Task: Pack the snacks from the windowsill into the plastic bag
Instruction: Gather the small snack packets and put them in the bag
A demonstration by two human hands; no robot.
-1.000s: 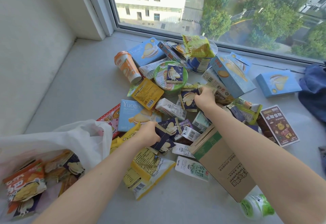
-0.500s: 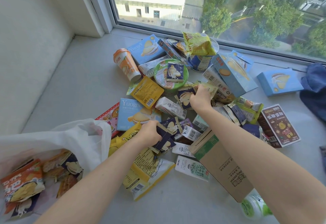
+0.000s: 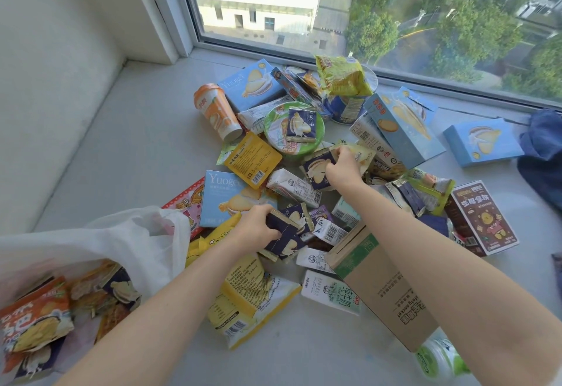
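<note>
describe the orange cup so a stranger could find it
Look at the windowsill under the window, at the far left edge of the snack pile. The orange cup lies tipped over beside a pale blue box. It is the only orange-and-white cup there.

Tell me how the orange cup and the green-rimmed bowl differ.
The orange cup is tall and narrow; the green-rimmed bowl wide and squat. The cup lies on its side; the bowl sits lid up. A dark blue packet rests on the bowl, none on the cup. Both are round containers on the windowsill.
</note>
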